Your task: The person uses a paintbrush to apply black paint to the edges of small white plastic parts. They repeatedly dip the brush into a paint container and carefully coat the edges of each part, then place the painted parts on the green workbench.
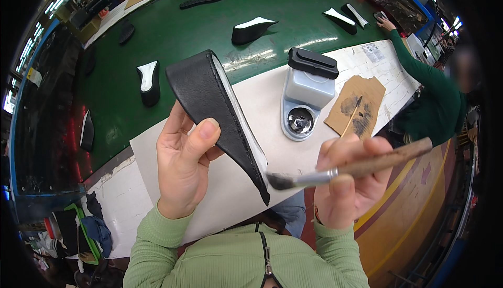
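The left hand's (183, 162) grip clamps a black wedge sole (209, 94), the right hand's (353, 196) a brush (369, 165); slipping could drag dark bristles (280, 181) across the pale top (246, 128).

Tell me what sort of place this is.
Probably a shoe-making workshop: black wedge-shaped shoe parts lie spread along a green conveyor-like surface, the left hand holds a similar wedge, and the right hand holds a brush.
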### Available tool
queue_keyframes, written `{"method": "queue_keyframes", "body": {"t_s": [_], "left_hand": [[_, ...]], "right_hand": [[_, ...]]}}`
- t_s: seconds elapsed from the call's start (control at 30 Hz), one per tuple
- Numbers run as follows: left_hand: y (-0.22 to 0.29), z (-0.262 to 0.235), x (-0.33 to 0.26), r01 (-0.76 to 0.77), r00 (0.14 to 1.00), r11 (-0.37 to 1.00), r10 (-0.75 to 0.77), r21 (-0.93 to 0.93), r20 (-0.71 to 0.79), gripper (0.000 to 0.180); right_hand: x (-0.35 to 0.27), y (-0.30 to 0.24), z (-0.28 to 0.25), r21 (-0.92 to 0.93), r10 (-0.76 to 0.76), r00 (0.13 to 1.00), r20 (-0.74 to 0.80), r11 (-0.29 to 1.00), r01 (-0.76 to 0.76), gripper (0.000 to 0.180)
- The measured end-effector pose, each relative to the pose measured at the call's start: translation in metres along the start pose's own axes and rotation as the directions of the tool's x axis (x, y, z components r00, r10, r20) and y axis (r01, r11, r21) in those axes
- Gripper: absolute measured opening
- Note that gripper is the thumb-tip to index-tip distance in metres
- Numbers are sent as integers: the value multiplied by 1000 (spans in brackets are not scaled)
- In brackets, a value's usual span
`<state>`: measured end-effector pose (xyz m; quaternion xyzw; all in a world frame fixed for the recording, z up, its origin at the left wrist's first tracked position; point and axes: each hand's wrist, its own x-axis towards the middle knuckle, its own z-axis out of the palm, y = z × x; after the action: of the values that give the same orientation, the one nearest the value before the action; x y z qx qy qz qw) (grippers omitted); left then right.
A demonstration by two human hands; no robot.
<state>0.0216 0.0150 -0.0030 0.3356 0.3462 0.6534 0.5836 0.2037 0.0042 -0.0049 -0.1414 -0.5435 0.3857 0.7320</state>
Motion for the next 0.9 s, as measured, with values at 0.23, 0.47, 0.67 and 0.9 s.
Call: {"method": "queue_keyframes", "body": {"t_s": [0.23,0.47,0.67,0.9], "left_hand": [[0,1,-1,8,1000,1000,-9,-6,-9,55],[-2,5,-2,-30,998,996,35,81,-61,42],[1,1,0,23,1000,999,-22,33,-19,55],[1,1,1,30,999,999,-29,35,-17,49]], "right_hand": [[5,4,-1,-69,30,996,84,997,-24,52],[3,4,-2,-107,-51,983,177,992,71,53],[3,-3,-4,-204,-61,964,259,972,116,54],[2,-6,-4,-262,-98,955,281,949,174,53]]}}
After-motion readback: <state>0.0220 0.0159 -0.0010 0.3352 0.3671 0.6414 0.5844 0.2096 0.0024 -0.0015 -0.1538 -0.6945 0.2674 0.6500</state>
